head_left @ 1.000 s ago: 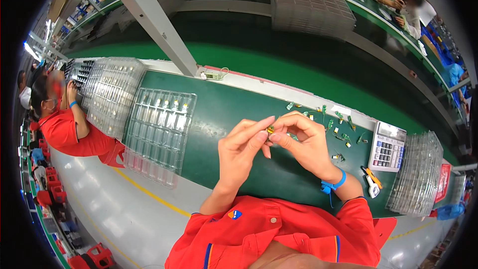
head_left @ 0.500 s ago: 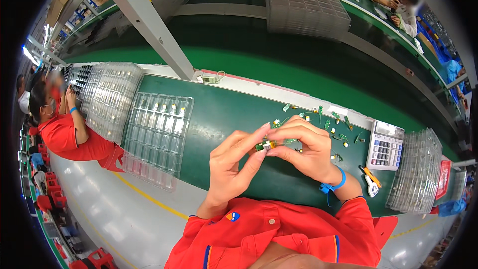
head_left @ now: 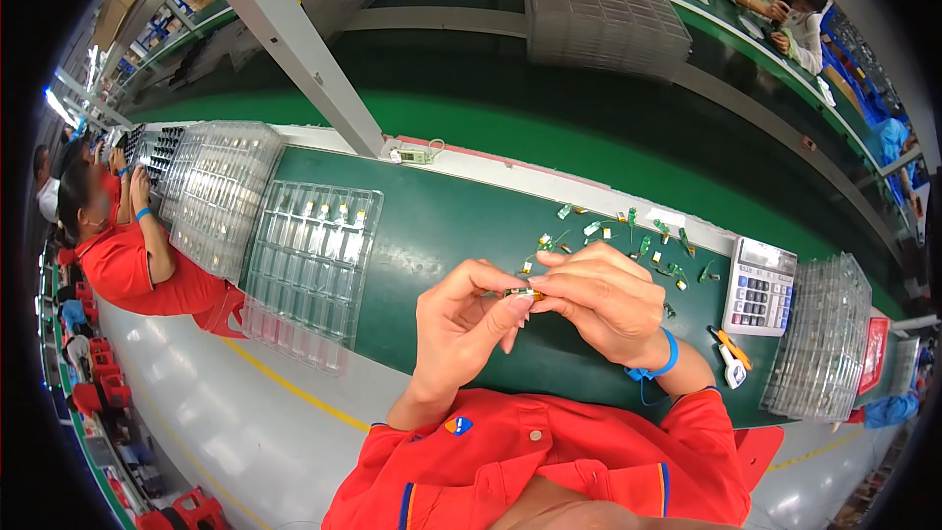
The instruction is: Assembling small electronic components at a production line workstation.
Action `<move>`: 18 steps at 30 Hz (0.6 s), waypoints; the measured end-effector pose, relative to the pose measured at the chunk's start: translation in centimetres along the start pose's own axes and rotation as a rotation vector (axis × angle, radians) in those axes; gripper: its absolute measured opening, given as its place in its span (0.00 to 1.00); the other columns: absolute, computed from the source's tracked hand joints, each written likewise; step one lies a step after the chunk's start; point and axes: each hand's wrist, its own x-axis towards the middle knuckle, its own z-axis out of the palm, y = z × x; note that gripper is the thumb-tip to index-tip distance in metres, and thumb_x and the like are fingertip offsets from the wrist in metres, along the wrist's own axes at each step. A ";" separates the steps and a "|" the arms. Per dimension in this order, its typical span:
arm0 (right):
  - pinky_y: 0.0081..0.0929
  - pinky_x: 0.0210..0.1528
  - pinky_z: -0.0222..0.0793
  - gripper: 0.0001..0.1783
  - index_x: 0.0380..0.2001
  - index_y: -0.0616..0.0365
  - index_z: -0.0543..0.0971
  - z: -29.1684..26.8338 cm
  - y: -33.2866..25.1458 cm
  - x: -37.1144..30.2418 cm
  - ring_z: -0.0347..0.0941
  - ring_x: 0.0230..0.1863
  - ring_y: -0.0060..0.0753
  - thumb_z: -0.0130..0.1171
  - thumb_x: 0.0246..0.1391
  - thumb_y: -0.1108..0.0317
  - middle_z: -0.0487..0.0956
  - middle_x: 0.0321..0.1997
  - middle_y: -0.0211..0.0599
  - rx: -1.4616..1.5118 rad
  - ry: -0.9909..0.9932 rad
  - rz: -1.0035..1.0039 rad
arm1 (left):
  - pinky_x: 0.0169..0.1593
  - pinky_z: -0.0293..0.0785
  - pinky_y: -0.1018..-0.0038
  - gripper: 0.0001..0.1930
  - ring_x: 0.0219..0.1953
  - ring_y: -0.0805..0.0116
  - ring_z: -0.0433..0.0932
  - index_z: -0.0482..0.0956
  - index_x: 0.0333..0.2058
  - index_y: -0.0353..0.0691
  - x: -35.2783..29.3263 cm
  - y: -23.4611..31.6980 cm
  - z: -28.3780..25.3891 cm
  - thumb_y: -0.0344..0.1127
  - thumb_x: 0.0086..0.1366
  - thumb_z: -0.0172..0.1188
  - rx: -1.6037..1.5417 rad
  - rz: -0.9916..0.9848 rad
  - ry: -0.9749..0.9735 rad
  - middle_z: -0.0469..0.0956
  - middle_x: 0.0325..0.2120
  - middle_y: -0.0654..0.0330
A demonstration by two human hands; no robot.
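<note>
A small green circuit board (head_left: 520, 292) with a pale and yellow part is pinched between my two hands, above the green table. My left hand (head_left: 459, 324) grips its left end between thumb and bent fingers. At its other end, the thumb and fingertips of my right hand (head_left: 610, 302) close on it; a blue band circles that wrist. Several similar small boards with thin wires (head_left: 644, 245) lie scattered beyond my right hand. To the left rests a clear plastic tray (head_left: 312, 280), with a few small parts in its far row of pockets.
A grey calculator (head_left: 760, 285) stands right of the boards, with an orange-and-white hand tool (head_left: 732, 358) nearer me. Clear trays are stacked at the far right (head_left: 822, 339) and left (head_left: 218, 196). A grey post (head_left: 294, 49) rises at the table's back edge. A co-worker (head_left: 132, 260) works at left.
My fingers have shifted around the small board, and it now lies flatter. My right hand has lowered its fingers over the board's right end; the left fingers have curled in.
</note>
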 end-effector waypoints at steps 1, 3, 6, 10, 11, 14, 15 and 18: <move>0.27 0.35 0.76 0.15 0.33 0.63 0.81 0.0 0.0 0.0 0.79 0.33 0.37 0.69 0.38 0.77 0.81 0.30 0.36 0.001 0.001 0.001 | 0.21 0.67 0.83 0.05 0.23 0.78 0.72 0.73 0.36 0.29 -0.1 0.1 0.1 0.24 0.62 0.58 0.014 0.000 0.010 0.74 0.27 0.58; 0.26 0.35 0.76 0.15 0.34 0.63 0.81 0.1 0.0 0.0 0.78 0.32 0.36 0.69 0.37 0.77 0.81 0.29 0.36 0.006 0.018 -0.018 | 0.21 0.66 0.84 0.05 0.23 0.79 0.72 0.73 0.35 0.29 -0.2 0.2 0.4 0.24 0.62 0.57 0.026 -0.002 0.029 0.74 0.27 0.58; 0.27 0.34 0.75 0.14 0.33 0.63 0.81 0.1 0.1 -0.1 0.79 0.33 0.37 0.69 0.38 0.77 0.81 0.29 0.37 0.003 0.023 -0.019 | 0.20 0.67 0.83 0.05 0.24 0.79 0.72 0.73 0.36 0.29 -0.3 -0.1 0.4 0.24 0.62 0.57 0.025 0.000 0.045 0.74 0.27 0.57; 0.27 0.34 0.73 0.14 0.33 0.63 0.81 -0.2 0.3 0.1 0.80 0.35 0.38 0.69 0.38 0.77 0.82 0.29 0.38 0.087 0.020 0.084 | 0.21 0.73 0.80 0.08 0.29 0.71 0.76 0.73 0.40 0.26 0.0 -0.3 0.4 0.26 0.64 0.54 -0.016 0.026 0.003 0.74 0.31 0.53; 0.26 0.34 0.72 0.13 0.33 0.63 0.81 -0.3 0.4 0.1 0.80 0.36 0.38 0.69 0.38 0.77 0.82 0.30 0.39 0.134 0.003 0.134 | 0.21 0.73 0.80 0.08 0.29 0.71 0.76 0.73 0.40 0.26 0.1 -0.3 0.3 0.26 0.64 0.54 -0.016 0.027 0.001 0.74 0.31 0.53; 0.26 0.35 0.71 0.13 0.33 0.63 0.82 -0.4 0.7 0.0 0.80 0.36 0.38 0.69 0.39 0.77 0.82 0.30 0.41 0.201 -0.008 0.187 | 0.24 0.78 0.77 0.12 0.34 0.65 0.77 0.73 0.43 0.25 0.1 -0.5 -0.1 0.30 0.67 0.51 -0.041 0.112 -0.046 0.73 0.35 0.49; 0.26 0.35 0.70 0.13 0.33 0.63 0.82 -0.4 0.7 0.0 0.80 0.36 0.37 0.69 0.39 0.77 0.82 0.31 0.41 0.217 0.000 0.188 | 0.24 0.78 0.76 0.13 0.35 0.64 0.77 0.74 0.44 0.25 0.1 -0.6 -0.2 0.31 0.68 0.49 -0.035 0.103 -0.064 0.73 0.36 0.49; 0.25 0.35 0.70 0.13 0.33 0.64 0.82 -0.1 0.8 -0.1 0.79 0.34 0.36 0.69 0.39 0.77 0.82 0.31 0.42 0.242 0.015 0.207 | 0.25 0.79 0.75 0.14 0.36 0.64 0.77 0.74 0.44 0.25 0.0 -0.4 -0.3 0.32 0.68 0.48 -0.014 0.091 -0.067 0.72 0.37 0.48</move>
